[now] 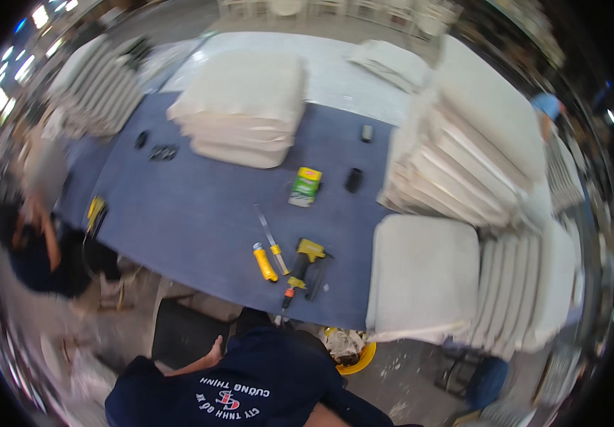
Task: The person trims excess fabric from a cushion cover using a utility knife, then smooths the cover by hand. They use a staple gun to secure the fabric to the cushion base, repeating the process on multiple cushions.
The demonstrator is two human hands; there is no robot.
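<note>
My left hand hangs low at my side near a dark seat. Its fingers seem loosely apart, and I see nothing held in them. My right hand lies out of view; only some bare skin of that arm shows at the lower edge. In front of me, on the blue-covered table, lies a yellow and black pneumatic staple gun with its hose fitting toward me. Left of it are a yellow-handled tool with a long thin shaft and a short yellow-handled tool.
A green and yellow box lies mid-table. Pale cushions stand in a pile at the back and in large stacks on the right. A yellow basin sits below the table edge. Another person is at the left.
</note>
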